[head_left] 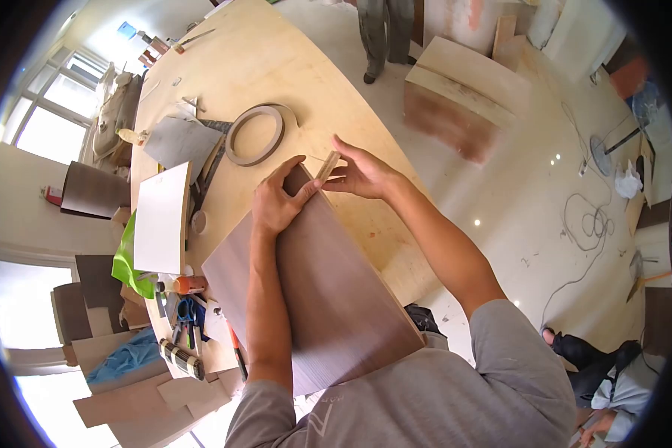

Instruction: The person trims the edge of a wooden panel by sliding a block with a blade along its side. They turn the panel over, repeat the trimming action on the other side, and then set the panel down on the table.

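Observation:
A brown wood-grain board leans from the worktable toward my body. My left hand is wrapped over its far corner, thumb along the top edge. My right hand pinches a small pale wooden block against that same edge, close to my left thumb. Part of the block is hidden by my fingers. Just beyond my hands, a roll of brown edge banding lies flat on the table, its loose end curling to the right.
The pale worktable carries a white panel, a grey sheet, blue-handled scissors and an orange bottle. A long carton and loose cable lie on the floor. One person stands beyond; another sits lower right.

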The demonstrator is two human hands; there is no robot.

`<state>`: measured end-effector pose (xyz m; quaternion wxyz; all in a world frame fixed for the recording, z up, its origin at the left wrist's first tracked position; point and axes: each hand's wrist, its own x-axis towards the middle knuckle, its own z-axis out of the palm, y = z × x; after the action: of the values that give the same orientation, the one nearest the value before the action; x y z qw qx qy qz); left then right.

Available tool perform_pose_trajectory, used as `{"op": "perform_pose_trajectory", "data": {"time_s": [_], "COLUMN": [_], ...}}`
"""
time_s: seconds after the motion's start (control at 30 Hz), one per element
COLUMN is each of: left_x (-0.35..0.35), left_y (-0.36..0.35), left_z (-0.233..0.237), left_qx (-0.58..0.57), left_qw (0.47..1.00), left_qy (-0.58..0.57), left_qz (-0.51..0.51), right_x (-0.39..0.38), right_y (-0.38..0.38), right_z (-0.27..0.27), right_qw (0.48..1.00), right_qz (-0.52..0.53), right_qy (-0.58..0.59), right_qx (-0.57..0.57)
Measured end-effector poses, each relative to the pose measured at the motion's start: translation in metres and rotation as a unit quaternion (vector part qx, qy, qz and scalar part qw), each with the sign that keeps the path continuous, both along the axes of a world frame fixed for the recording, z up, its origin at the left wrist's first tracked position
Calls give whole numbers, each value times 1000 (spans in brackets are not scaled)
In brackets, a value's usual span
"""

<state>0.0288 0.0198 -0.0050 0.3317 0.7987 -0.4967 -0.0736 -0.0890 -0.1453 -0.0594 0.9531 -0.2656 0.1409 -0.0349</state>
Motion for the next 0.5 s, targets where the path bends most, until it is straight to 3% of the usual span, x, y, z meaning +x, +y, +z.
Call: {"op": "perform_pose_trajectory", "data": {"time_s": [0.07, 0.17, 0.27, 0.37, 0.4, 0.5], "left_x": [1, -1, 5, 17, 16, 11], "left_y": [1, 3, 3, 2, 1, 4], "left_z": [0, 4, -5, -15, -15, -9], "left_qx": [7, 12, -47, -106, -165, -119], "left_qw": [1000, 1000, 998, 976, 967, 979], "left_qy": [-4, -9, 41, 171, 182, 147], "left_qz": [3, 16, 29, 79, 72, 75], "right_x": [-8, -4, 1, 3, 1, 0], "right_y": [-3, 3, 13, 5, 4, -2], "right_z": [-4, -7, 2, -6, -3, 5], "right_qw": [995, 992, 995, 993, 993, 978], "right_qz": [33, 18, -29, 26, 21, 32], "right_qy": [-92, -68, 70, 116, 102, 86], "right_qx": [-34, -106, -64, -15, -62, -187]}}
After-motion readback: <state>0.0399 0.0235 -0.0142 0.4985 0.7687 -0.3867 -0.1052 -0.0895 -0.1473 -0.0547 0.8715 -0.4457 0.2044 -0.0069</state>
